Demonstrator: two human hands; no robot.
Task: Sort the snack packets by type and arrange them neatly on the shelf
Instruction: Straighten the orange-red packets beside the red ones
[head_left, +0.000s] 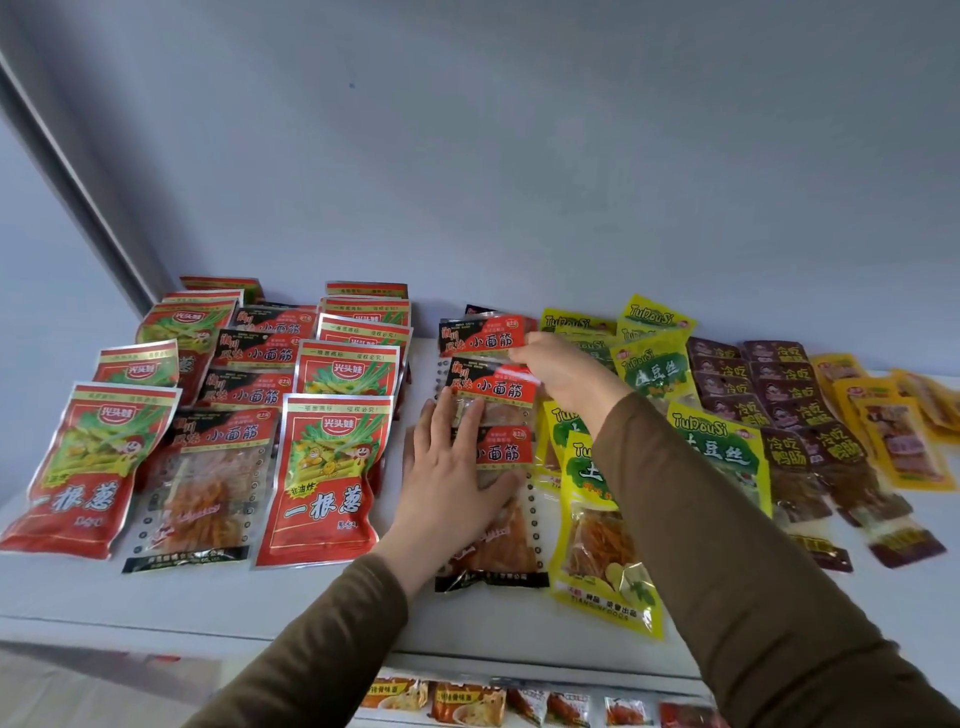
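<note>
now left fingers (457, 415) flat on packet (506, 457)

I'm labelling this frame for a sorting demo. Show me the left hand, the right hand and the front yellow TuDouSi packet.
left hand (451, 467), head view, back of the hand.
right hand (563, 371), head view, back of the hand.
front yellow TuDouSi packet (602, 556), head view, clear window.

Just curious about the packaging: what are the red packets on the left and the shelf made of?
Red packets: apparently glossy foil-lined plastic; silvery edges, bright glare, soft creases.
Shelf: smooth white board, perhaps painted metal or laminate; the look leaves it open.
</note>
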